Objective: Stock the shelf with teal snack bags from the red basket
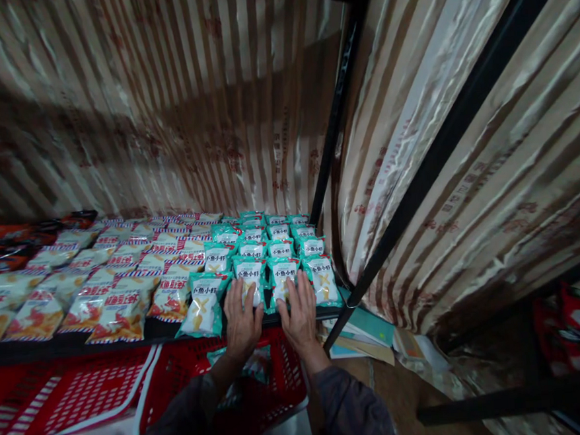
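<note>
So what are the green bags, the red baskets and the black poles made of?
Green bags: probably thin plastic film, glossy, since they crinkle and shine. Red baskets: likely smooth moulded plastic, with neat rows of holes. Black poles: perhaps painted metal, dull and straight; dim light leaves that open.

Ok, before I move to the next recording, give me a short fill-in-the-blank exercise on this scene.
1. The left hand and the right hand are at the teal-edged bags, whose front row counts ____.
2. In the picture, the teal-edged bags lie to the ____ of the stripe-edged bags.
3. The plastic baskets below the bags have walls coloured ____.

Missing words: four; right; red
</note>
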Demonstrator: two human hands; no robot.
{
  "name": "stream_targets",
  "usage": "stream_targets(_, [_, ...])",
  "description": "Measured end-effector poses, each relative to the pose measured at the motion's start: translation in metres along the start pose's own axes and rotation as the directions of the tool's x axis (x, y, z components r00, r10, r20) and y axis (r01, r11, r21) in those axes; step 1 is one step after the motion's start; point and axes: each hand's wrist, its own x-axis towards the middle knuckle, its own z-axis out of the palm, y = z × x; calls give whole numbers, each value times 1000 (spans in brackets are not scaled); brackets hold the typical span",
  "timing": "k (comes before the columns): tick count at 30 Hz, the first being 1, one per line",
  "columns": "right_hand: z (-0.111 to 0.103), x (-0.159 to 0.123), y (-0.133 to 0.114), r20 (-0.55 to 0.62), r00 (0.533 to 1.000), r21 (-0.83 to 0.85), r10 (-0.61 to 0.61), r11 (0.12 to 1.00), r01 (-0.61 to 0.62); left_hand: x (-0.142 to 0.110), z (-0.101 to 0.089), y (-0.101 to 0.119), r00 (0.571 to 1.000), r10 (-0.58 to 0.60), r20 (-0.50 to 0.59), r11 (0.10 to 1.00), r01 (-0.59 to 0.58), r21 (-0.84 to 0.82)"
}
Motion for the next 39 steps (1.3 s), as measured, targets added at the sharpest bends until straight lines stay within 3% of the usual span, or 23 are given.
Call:
stream_targets(6, [-21,10,24,-91,971,-60,221,972,-227,1,-3,1,1000,-12,22,999,13,-42])
stream_targets(11, [-24,11,45,-79,936,-53,342,936,-347,3,-6,6,999,-42,10,996,43,-78])
stream_targets(14, [-25,20,52,-32,918,-3,394,919,-395,11,-8,32,999,-47,-6,977,45,-206])
stream_targets(17, [-27,35,58,25,891,43,454,889,-455,21,-3,76,987,-78,142,886,134,-444])
stream_targets(20, [-30,50,65,58,853,103,519,847,-522,32,13,117,934,-179,308,725,337,-601])
stream_targets(23, [-32,59,72,94,799,178,593,780,-600,40,36,139,867,-284,410,580,496,-647])
stream_targets(27, [-29,64,79,128,746,224,653,714,-663,46,63,143,765,-414,494,489,644,-588])
stream_targets(30, [-23,64,82,143,726,249,673,685,-684,50,75,140,726,-449,521,482,688,-543])
stream_targets(35, [-14,60,84,166,701,245,693,660,-710,53,80,135,748,-415,518,526,661,-534])
stream_targets(39, [-15,62,83,151,730,247,667,689,-681,52,80,135,800,-408,441,558,600,-573])
